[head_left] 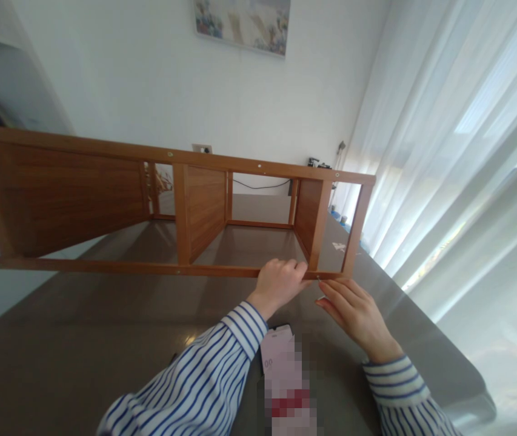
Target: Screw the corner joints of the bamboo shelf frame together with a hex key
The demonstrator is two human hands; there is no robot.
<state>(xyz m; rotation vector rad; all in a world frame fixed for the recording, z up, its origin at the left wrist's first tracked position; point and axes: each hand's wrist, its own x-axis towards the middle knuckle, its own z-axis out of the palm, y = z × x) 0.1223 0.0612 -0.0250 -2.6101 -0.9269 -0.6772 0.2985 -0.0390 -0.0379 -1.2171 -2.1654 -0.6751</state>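
A brown wooden shelf unit [117, 264] lies on its side on the grey table, its shelf panels standing upright between the rails. My left hand [280, 281] is closed round its near lower rail, close to the right-hand shelf. Just to the right, my right hand [351, 309] pinches its fingertips together at a small screw hole [317, 277] in the same rail. A small pale or shiny bit shows beneath those fingers, too little to name. More holes or screw heads dot the upper rail, such as the pale one [259, 166] near its middle.
On the grey table [117, 339], a phone [279, 351] with a partly blurred pink screen lies below my hands. Small blue-based items [339, 218] and white scraps [339, 246] sit beyond the unit. Sheer curtains [444, 133] hang along the right edge.
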